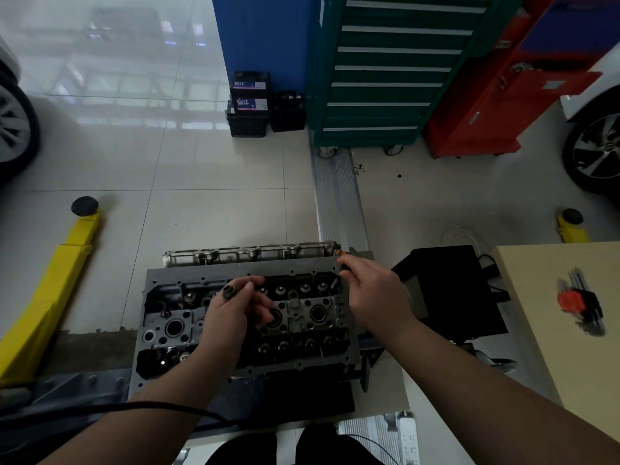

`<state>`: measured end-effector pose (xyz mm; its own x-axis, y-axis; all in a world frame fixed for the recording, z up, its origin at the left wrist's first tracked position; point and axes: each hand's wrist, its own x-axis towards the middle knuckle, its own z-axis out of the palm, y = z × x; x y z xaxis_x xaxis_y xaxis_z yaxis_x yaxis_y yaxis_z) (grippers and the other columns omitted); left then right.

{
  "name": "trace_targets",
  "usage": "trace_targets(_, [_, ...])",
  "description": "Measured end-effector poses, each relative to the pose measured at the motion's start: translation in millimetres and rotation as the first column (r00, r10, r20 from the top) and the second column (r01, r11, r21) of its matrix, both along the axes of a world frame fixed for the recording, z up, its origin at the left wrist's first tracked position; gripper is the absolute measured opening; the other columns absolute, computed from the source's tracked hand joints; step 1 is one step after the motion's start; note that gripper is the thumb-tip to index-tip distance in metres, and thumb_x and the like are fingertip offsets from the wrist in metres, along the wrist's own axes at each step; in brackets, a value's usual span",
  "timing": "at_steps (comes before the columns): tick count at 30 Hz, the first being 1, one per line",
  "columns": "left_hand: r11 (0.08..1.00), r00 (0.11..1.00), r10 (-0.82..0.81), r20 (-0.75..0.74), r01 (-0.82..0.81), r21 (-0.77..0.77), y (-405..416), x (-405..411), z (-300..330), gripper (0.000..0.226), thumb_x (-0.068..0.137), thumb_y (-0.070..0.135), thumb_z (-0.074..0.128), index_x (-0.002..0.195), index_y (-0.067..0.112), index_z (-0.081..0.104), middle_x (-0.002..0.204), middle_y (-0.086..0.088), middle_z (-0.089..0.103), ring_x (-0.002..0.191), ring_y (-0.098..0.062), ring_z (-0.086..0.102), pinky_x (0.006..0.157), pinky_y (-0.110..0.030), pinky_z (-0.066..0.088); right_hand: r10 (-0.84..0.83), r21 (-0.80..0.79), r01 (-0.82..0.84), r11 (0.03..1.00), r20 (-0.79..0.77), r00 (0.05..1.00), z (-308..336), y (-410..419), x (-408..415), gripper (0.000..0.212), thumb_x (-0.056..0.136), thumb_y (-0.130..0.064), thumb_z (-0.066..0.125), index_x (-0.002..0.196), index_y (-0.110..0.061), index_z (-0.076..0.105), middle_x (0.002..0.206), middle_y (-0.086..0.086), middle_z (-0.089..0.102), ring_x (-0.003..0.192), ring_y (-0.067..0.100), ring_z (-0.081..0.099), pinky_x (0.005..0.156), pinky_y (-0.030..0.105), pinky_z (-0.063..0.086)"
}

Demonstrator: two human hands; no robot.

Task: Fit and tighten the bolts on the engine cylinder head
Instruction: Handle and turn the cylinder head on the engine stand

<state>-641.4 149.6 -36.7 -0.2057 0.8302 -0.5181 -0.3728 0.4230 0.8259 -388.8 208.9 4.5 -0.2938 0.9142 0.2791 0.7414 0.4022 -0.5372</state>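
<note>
The cylinder head [245, 325] lies flat in front of me on a dark stand low over the tiled floor [188, 162], its open top facing up, with a second long metal casting [251, 253] lying along its far edge. My left hand [235, 307] hovers over the middle of the head, fingers curled around bolts [229, 292]; one round hollow bolt head shows between my thumb and forefinger. My right hand [375, 293] reaches to the far right corner of the head, fingertips pinching a small dark bolt-like piece there, though I cannot tell exactly what it is. To my right a pale worktop [553, 330] carries a set of hex keys [582, 305] in a red holder. A black box [449, 290] sits between the worktop and the head. Yellow lift arms [57, 283] lie on the floor to the left, and beyond stand car batteries [250, 104], a green drawer cabinet [385, 75] and a red cabinet [496, 95].
</note>
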Motion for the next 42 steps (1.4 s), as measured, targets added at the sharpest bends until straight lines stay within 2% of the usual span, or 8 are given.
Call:
trace_targets(9, [1.000, 1.000, 0.014, 0.022, -0.015, 0.008, -2.8, -0.8, 3.4, 0.028, 0.110, 0.012, 0.046, 0.105, 0.010, 0.074, 0.081, -0.023, 0.072, 0.059, -0.027, 0.068, 0.053, -0.032, 0.055, -0.057, -0.003, 0.057, 0.998, -0.014, 0.998, -8.7, -5.8, 4.3, 0.022, 0.092, -0.002, 0.069, 0.113, -0.009, 0.072, 0.101, 0.004, 0.076, 0.091, 0.015, 0.065, 0.077, 0.018, 0.044])
trace_targets(15, [1.000, 1.000, 0.018, 0.018, -0.018, 0.001, -3.0, -0.2, 4.6, 0.026, 0.110, 0.012, 0.046, 0.109, 0.007, 0.071, 0.081, -0.023, 0.071, 0.059, -0.026, 0.067, 0.053, -0.031, 0.056, -0.011, -0.133, 0.020, 0.991, 0.069, 0.998, -22.9, -15.3, 3.8, 0.023, 0.094, -0.011, 0.070, 0.117, -0.008, 0.075, 0.109, 0.004, 0.075, 0.102, 0.025, 0.067, 0.088, 0.039, 0.056])
trace_targets(24, [1.000, 1.000, 0.003, 0.007, -0.003, 0.019, -3.8, 0.3, 1.0, 0.026, 0.110, 0.011, 0.046, 0.109, 0.008, 0.072, 0.083, -0.023, 0.071, 0.061, -0.028, 0.068, 0.056, -0.032, 0.057, -0.118, -0.251, 0.189, 0.949, 0.274, 0.954, -30.7, -7.5, -5.5, 0.024, 0.091, -0.036, 0.074, 0.113, -0.028, 0.080, 0.129, -0.006, 0.062, 0.116, 0.023, 0.051, 0.094, 0.040, 0.048])
trace_targets(27, [1.000, 1.000, 0.006, 0.009, -0.006, 0.026, -3.7, 0.7, 0.7, 0.026, 0.110, 0.010, 0.045, 0.109, 0.007, 0.071, 0.083, -0.023, 0.071, 0.061, -0.028, 0.068, 0.057, -0.033, 0.058, -0.243, -0.472, 0.287, 0.834, 0.153, 0.958, -30.8, 1.8, -6.9, 0.021, 0.085, -0.042, 0.079, 0.104, -0.033, 0.081, 0.125, -0.011, 0.056, 0.120, 0.014, 0.047, 0.099, 0.036, 0.047])
trace_targets(31, [0.999, 1.000, 0.003, 0.004, -0.004, 0.035, -3.6, 1.4, 0.6, 0.026, 0.110, 0.010, 0.044, 0.109, 0.005, 0.070, 0.082, -0.024, 0.070, 0.060, -0.028, 0.067, 0.058, -0.034, 0.058, -0.421, -0.662, 0.308, 0.683, -0.012, 0.907, -32.9, 7.2, -15.6, 0.018, 0.081, -0.031, 0.085, 0.090, -0.038, 0.071, 0.118, -0.005, 0.054, 0.110, 0.017, 0.059, 0.101, 0.038, 0.052])
trace_targets(37, [0.999, 1.000, 0.009, 0.018, -0.010, 0.040, -4.5, 0.3, -0.2, 0.027, 0.110, 0.010, 0.045, 0.106, 0.007, 0.073, 0.082, -0.023, 0.071, 0.060, -0.028, 0.068, 0.057, -0.034, 0.059, -0.565, -0.811, 0.255, 0.526, -0.109, 0.818, -27.0, 5.0, -22.8, 0.047, 0.087, -0.022, 0.078, 0.123, -0.036, 0.052, 0.118, -0.003, 0.061, 0.100, 0.021, 0.068, 0.083, 0.043, 0.062])
trace_targets(39, [0.999, 1.000, 0.005, 0.018, -0.006, 0.044, -5.3, 0.3, 0.0, 0.030, 0.109, 0.010, 0.047, 0.101, 0.012, 0.076, 0.082, -0.023, 0.071, 0.060, -0.027, 0.068, 0.057, -0.033, 0.059, -0.591, -0.882, 0.211, 0.421, -0.091, 0.801, -21.3, 14.1, -21.6, 0.057, 0.089, -0.016, 0.077, 0.138, -0.029, 0.052, 0.125, 0.003, 0.063, 0.105, 0.025, 0.068, 0.089, 0.047, 0.061])
trace_targets(42, [0.999, 1.000, -0.022, -0.004, 0.022, 0.045, -6.2, 0.1, 3.5, 0.032, 0.109, 0.012, 0.048, 0.098, 0.017, 0.078, 0.085, -0.021, 0.073, 0.062, -0.027, 0.069, 0.060, -0.033, 0.060, -0.523, -0.950, 0.123, 0.287, -0.048, 0.851, -11.6, 28.4, -14.5, 0.045, 0.091, -0.008, 0.074, 0.135, -0.015, 0.063, 0.119, 0.008, 0.073, 0.106, 0.028, 0.070, 0.099, 0.049, 0.057])
